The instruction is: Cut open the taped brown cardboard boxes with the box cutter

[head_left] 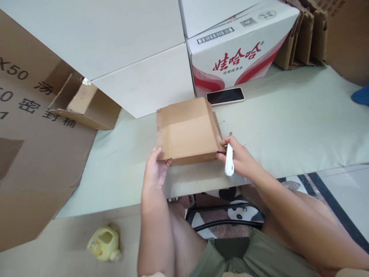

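A flattened-looking brown cardboard box [190, 130] lies at the front of the cloth-covered surface, its near edge folded down. My left hand [156, 169] grips its near left corner, thumb on top and fingers beneath. At the near right corner, my right hand [240, 157] pinches the cardboard and also holds a white utility knife [229, 161]. The knife's short blade sticks out past the fingers, pointing away from me. Some right fingertips are hidden under the cardboard edge.
A phone [225, 96] lies just beyond the cardboard. Behind stand white boxes [150, 80] and a red-and-white water carton [236, 61]. Left are a large brown carton [43, 161] and a small open box [98, 107]. Folded cardboard [304, 38] stands back right. A yellow jug [104, 243] is on the floor.
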A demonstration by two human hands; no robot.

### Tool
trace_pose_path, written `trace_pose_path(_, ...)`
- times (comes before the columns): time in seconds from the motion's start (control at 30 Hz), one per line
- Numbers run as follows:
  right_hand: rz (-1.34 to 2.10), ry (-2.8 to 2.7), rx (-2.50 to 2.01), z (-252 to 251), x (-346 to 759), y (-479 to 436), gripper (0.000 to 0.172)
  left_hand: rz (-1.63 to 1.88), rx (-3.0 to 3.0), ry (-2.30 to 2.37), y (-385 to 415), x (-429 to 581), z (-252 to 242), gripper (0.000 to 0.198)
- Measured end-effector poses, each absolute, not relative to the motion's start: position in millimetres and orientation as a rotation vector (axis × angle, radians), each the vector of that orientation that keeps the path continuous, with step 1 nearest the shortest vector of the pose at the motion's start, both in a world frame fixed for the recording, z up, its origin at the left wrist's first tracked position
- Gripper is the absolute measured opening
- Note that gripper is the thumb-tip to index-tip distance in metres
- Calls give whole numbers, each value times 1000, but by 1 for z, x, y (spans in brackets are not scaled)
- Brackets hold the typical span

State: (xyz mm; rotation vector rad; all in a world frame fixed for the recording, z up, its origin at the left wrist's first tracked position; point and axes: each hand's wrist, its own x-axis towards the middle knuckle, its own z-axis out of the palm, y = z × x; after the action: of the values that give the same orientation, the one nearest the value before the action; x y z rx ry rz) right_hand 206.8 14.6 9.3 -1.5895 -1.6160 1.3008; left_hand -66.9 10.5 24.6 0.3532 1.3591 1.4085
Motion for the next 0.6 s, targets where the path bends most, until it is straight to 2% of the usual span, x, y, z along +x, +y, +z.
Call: trace_pose_path(0.6, 1275, -1655, -1586, 7, 208, 14, 40, 1401, 385, 1368, 10, -67, 23, 37)
